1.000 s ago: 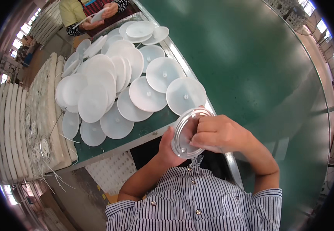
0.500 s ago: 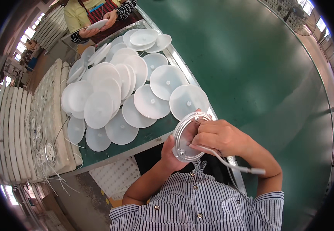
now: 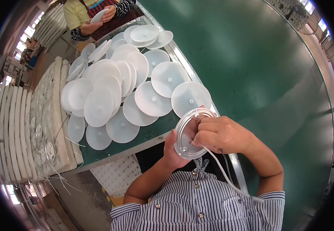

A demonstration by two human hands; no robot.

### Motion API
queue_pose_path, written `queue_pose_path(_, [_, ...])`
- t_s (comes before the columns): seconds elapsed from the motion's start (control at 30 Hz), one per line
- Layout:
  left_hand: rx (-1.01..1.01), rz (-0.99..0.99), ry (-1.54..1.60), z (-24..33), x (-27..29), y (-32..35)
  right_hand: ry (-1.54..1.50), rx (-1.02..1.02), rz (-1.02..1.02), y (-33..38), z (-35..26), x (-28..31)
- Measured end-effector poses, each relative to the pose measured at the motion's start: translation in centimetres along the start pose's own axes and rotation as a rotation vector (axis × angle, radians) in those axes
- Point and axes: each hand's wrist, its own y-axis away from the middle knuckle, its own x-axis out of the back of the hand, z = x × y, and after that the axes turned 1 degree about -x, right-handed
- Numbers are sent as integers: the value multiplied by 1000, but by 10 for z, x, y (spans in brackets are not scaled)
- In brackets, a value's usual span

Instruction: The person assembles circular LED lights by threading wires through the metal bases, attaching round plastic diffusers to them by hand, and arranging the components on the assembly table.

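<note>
My left hand (image 3: 173,151) grips the near left rim of a round, shallow housing (image 3: 185,134) with a clear ringed edge and small metal screws. The housing is tilted over the table's front edge. My right hand (image 3: 221,134) is closed over its inside, fingers curled in near the centre; the fingertips are partly hidden. A white cable (image 3: 225,176) runs out from under the right fingers and trails down across my shirt to a thicker white end. Just beyond the housing lies a translucent white disc (image 3: 186,94) with a small central knob.
Many similar white discs (image 3: 105,75) lie heaped on the green table (image 3: 151,136) to the left. A metal rail (image 3: 174,48) divides it from a wide green surface (image 3: 247,69). Stacked foam trays (image 3: 45,115) stand at far left. Across the table a co-worker's hands (image 3: 94,25) hold a disc.
The cable's loose end has swung down from beside my right forearm onto my shirt. Both hands keep their hold on the housing. The co-worker's disc has tilted more upright.
</note>
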Motion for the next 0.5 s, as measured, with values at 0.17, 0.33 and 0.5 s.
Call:
queue_pose_path(0.17, [-61, 68, 19, -4, 10, -3, -41, -115, 196, 0, 5, -23])
queue_pose_path(0.33, [-105, 90, 82, 1, 7, -1, -90, -216, 277, -7, 2, -31])
queue_pose_path(0.5, [-186, 77, 145, -3, 10, -6, -116, -373, 365, -12, -9, -34])
